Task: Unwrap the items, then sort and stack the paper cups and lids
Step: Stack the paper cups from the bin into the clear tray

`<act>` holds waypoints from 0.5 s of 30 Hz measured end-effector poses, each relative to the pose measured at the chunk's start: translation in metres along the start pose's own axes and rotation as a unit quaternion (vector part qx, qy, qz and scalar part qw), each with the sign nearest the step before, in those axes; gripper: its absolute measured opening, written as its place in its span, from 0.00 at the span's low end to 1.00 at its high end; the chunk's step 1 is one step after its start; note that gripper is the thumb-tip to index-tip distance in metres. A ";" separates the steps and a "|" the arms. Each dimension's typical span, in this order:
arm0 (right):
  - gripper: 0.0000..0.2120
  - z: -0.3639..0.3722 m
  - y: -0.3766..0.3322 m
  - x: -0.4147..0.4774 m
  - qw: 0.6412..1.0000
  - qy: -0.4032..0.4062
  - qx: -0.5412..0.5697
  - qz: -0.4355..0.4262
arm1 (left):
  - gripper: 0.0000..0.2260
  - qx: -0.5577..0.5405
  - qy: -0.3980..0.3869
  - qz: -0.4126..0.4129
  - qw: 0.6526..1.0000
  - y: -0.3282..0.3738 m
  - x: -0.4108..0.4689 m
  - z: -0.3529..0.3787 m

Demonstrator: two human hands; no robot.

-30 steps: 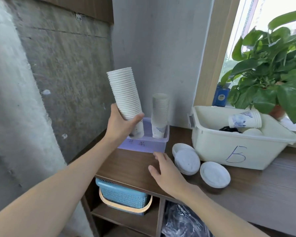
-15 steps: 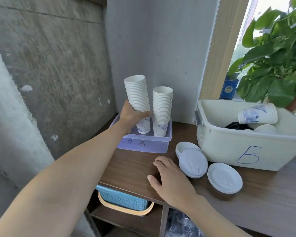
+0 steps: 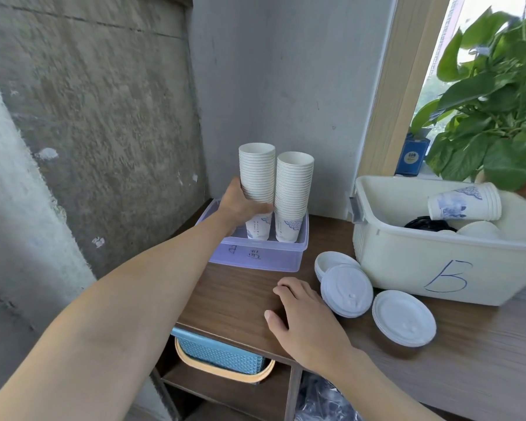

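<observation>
White paper cups, nested into a tall stack (image 3: 256, 174), sit in your left hand (image 3: 242, 205), whose fingers and thumb wrap round the lower part of the column. The bottom cup is down inside the shallow translucent purple plastic tray (image 3: 257, 256) at the back corner of the brown wooden counter (image 3: 234, 299). It is just beside a second tall stack of white paper cups (image 3: 294, 189) that stands upright there. Whether the held stack's base touches the tray floor cannot be told. Your right hand (image 3: 305, 322) lies flat on the counter, fingers loosely spread and holding nothing, just beside the round white plastic lids (image 3: 346, 294) heaped in front of the cream plastic bin marked B (image 3: 438, 268).

By the look of it, you are at the placing step for this cup stack. The next move calls for letting it settle straight, then easing your fingers off without nudging its neighbour, since both columns are tall and narrow-footed. After that, the short sleeve of blue-printed cups lying on its side in the bin (image 3: 465, 205) and the loose lids are left to sort
</observation>
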State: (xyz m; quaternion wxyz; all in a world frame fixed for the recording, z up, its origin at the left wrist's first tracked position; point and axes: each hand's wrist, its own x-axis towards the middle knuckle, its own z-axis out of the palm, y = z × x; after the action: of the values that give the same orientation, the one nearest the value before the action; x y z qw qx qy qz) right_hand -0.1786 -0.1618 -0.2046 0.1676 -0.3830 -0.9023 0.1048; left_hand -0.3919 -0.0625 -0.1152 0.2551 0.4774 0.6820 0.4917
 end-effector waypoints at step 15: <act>0.22 -0.002 -0.001 -0.001 1.000 0.011 0.004 -0.010 | 0.41 0.072 -0.016 -0.009 0.997 0.005 -0.020 -0.007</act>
State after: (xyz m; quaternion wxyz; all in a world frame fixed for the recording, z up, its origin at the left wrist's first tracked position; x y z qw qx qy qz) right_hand -0.1780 -0.1629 -0.2025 0.1805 -0.3743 -0.9038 0.1028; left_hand -0.3873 -0.0827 -0.1105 0.2352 0.4960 0.7159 0.4314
